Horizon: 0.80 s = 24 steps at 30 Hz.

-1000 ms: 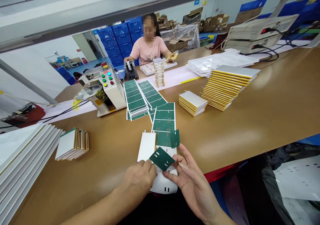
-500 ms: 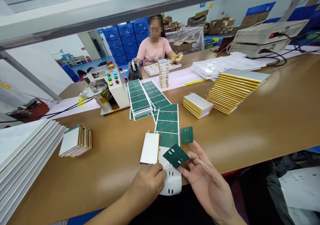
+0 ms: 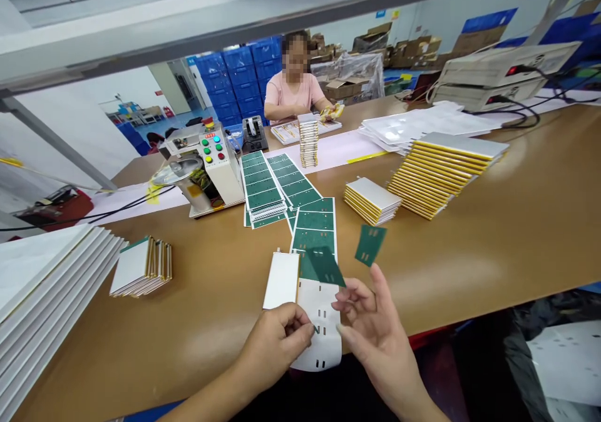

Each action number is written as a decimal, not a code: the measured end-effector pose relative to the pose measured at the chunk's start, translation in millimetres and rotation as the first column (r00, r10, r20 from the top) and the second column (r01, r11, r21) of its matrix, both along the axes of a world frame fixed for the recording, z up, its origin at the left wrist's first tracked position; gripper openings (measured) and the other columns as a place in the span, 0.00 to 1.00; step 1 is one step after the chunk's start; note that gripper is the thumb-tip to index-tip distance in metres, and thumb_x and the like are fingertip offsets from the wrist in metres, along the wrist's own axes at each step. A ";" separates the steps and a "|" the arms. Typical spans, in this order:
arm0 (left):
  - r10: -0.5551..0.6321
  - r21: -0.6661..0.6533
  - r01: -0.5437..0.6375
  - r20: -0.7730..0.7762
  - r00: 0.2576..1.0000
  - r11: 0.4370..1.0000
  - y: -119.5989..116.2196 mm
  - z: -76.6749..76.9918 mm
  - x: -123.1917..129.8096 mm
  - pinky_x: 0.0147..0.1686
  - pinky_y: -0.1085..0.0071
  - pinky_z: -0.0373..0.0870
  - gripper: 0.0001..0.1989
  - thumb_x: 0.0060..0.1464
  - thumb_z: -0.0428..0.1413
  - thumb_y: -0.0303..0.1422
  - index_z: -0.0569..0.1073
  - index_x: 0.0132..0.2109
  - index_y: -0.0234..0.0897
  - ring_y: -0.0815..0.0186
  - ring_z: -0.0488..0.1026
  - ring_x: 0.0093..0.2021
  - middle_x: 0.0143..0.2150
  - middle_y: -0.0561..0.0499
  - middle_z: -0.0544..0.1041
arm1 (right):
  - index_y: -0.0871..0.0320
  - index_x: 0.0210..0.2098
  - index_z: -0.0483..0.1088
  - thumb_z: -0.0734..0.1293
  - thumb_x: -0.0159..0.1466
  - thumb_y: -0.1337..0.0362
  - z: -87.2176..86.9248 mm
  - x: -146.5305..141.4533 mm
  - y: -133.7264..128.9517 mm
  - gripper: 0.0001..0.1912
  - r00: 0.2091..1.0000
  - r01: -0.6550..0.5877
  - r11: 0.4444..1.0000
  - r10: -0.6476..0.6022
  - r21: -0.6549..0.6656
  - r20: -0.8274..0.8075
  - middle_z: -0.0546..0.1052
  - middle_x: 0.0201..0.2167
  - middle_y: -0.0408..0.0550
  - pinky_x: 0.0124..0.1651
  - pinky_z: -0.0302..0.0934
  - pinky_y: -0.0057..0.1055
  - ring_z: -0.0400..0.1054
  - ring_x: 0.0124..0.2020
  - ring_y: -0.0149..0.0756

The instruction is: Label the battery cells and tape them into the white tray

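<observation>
Dark green and slanting, a circuit-board patch (image 3: 323, 267) lay just beyond the top of the white slotted sheet (image 3: 319, 340), its long axis running from upper left to lower right. It was nearer your right hand (image 3: 378, 340), which was spread and pinching nothing. Your left hand (image 3: 275, 340) was curled at the sheet's left edge; whether it gripped the sheet, you could not tell. A second green patch (image 3: 370, 245) showed tilted, well right of the sheet, over the worktop (image 3: 141, 347), with its contact unclear.
</observation>
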<state>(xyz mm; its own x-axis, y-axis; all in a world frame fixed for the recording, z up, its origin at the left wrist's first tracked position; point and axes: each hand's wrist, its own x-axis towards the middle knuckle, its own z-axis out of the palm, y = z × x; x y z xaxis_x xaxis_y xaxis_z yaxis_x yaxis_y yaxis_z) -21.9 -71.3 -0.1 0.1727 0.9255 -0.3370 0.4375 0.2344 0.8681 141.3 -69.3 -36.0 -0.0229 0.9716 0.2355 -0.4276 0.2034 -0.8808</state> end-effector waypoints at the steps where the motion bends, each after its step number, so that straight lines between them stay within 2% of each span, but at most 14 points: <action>1: 0.024 -0.045 -0.021 0.064 0.998 0.999 0.6 2.7 2.3 0.21 0.81 0.59 0.08 0.50 0.51 0.35 0.67 0.30 0.33 0.77 0.61 0.21 0.23 0.55 0.69 | 0.41 0.63 0.40 0.64 0.59 0.70 -1.1 1.3 -2.3 0.41 0.987 0.031 0.994 -0.046 0.102 0.152 0.61 0.54 0.49 0.50 0.61 0.33 0.63 0.45 0.31; 3: 0.050 -0.089 -0.037 0.146 0.988 0.995 2.2 7.4 5.8 0.19 0.81 0.58 0.09 0.49 0.51 0.35 0.66 0.30 0.33 0.77 0.60 0.19 0.23 0.56 0.68 | 0.44 0.64 0.34 0.62 0.60 0.73 -4.3 3.4 -5.8 0.42 0.907 0.032 0.955 -0.152 0.295 0.392 0.56 0.58 0.52 0.49 0.62 0.33 0.64 0.45 0.31; 5: 0.056 -0.086 -0.041 0.175 0.983 0.995 3.9 11.0 7.7 0.19 0.81 0.59 0.09 0.48 0.51 0.36 0.65 0.29 0.33 0.77 0.60 0.19 0.22 0.56 0.68 | 0.48 0.64 0.32 0.60 0.60 0.76 -6.4 4.4 -7.2 0.43 0.818 0.001 0.896 -0.256 0.445 0.515 0.61 0.55 0.54 0.49 0.63 0.32 0.66 0.44 0.30; 8: 0.051 -0.079 -0.036 0.196 0.979 0.996 5.7 14.0 8.3 0.18 0.81 0.59 0.09 0.48 0.52 0.36 0.65 0.29 0.32 0.77 0.60 0.19 0.22 0.56 0.68 | 0.54 0.65 0.32 0.60 0.60 0.78 -3.1 3.1 -6.4 0.42 0.731 -0.008 0.813 -0.393 0.582 0.558 0.68 0.47 0.53 0.47 0.63 0.27 0.68 0.40 0.28; 11: 0.034 -0.082 -0.016 0.225 0.974 0.997 5.2 14.1 8.8 0.18 0.80 0.59 0.09 0.48 0.52 0.36 0.65 0.29 0.33 0.77 0.60 0.18 0.22 0.55 0.69 | 0.55 0.65 0.34 0.59 0.60 0.79 5.0 -0.1 -5.7 0.41 0.699 0.005 0.752 -0.474 0.659 0.536 0.71 0.41 0.51 0.45 0.64 0.25 0.69 0.38 0.27; 14: 0.028 -0.098 -0.006 0.226 0.974 0.995 2.6 13.6 10.7 0.18 0.80 0.59 0.10 0.48 0.52 0.37 0.65 0.30 0.33 0.77 0.61 0.18 0.23 0.55 0.69 | 0.54 0.65 0.35 0.58 0.60 0.79 9.4 -1.8 -7.2 0.40 0.708 0.002 0.753 -0.465 0.658 0.531 0.72 0.37 0.48 0.41 0.66 0.24 0.70 0.35 0.27; 16: 0.024 -0.129 0.004 0.210 0.977 0.992 1.0 14.0 10.5 0.18 0.81 0.58 0.10 0.48 0.51 0.37 0.65 0.30 0.33 0.77 0.61 0.18 0.23 0.55 0.69 | 0.54 0.65 0.34 0.58 0.61 0.79 8.4 0.3 -6.8 0.39 0.709 0.003 0.772 -0.450 0.636 0.543 0.72 0.41 0.51 0.39 0.66 0.24 0.70 0.32 0.26; 18: -0.005 -0.109 0.023 0.161 0.987 0.994 1.5 15.0 6.1 0.19 0.80 0.58 0.09 0.49 0.51 0.36 0.66 0.30 0.33 0.76 0.61 0.20 0.24 0.55 0.70 | 0.55 0.65 0.33 0.59 0.61 0.78 5.1 6.1 -2.1 0.40 0.668 -0.017 0.770 -0.466 0.637 0.581 0.71 0.44 0.54 0.39 0.67 0.25 0.70 0.32 0.27; 19: -0.022 -0.052 0.027 0.098 0.995 0.998 2.9 15.7 1.9 0.21 0.80 0.60 0.08 0.50 0.50 0.35 0.67 0.30 0.33 0.75 0.63 0.21 0.24 0.54 0.70 | 0.55 0.65 0.33 0.59 0.61 0.77 3.3 10.3 2.3 0.40 0.614 -0.052 0.760 -0.487 0.648 0.620 0.72 0.45 0.54 0.38 0.67 0.26 0.71 0.33 0.29; 21: -0.010 0.156 0.031 -0.134 0.991 0.987 8.2 17.0 -10.0 0.28 0.77 0.62 0.08 0.52 0.48 0.34 0.69 0.32 0.35 0.73 0.66 0.27 0.28 0.53 0.72 | 0.55 0.65 0.32 0.57 0.62 0.77 0.6 19.8 14.5 0.38 0.433 -0.186 0.726 -0.544 0.662 0.719 0.70 0.49 0.57 0.39 0.67 0.29 0.71 0.39 0.34; 23: 0.087 0.363 0.071 -0.401 0.912 0.929 14.8 17.1 -22.7 0.37 0.72 0.64 0.09 0.54 0.46 0.32 0.70 0.37 0.36 0.68 0.68 0.35 0.34 0.50 0.73 | 0.54 0.65 0.33 0.53 0.62 0.78 0.2 27.9 28.3 0.37 0.204 -0.359 0.693 -0.595 0.625 0.778 0.65 0.55 0.59 0.39 0.68 0.34 0.70 0.43 0.40; 24: 0.137 0.420 0.101 -0.500 0.855 0.902 17.5 16.3 -27.6 0.40 0.70 0.64 0.10 0.54 0.46 0.32 0.70 0.39 0.37 0.65 0.68 0.38 0.38 0.49 0.73 | 0.55 0.65 0.35 0.51 0.60 0.79 0.8 30.4 34.5 0.36 0.112 -0.440 0.676 -0.613 0.592 0.783 0.62 0.57 0.58 0.39 0.67 0.36 0.69 0.43 0.41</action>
<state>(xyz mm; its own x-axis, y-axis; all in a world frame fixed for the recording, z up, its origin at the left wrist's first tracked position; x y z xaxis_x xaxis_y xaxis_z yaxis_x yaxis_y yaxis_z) -49.6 -53.7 16.2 0.0703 0.9964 0.0472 0.8392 -0.0847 0.5371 171.7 -34.8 -35.2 -0.6398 0.5739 0.5112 0.6477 0.7607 -0.0434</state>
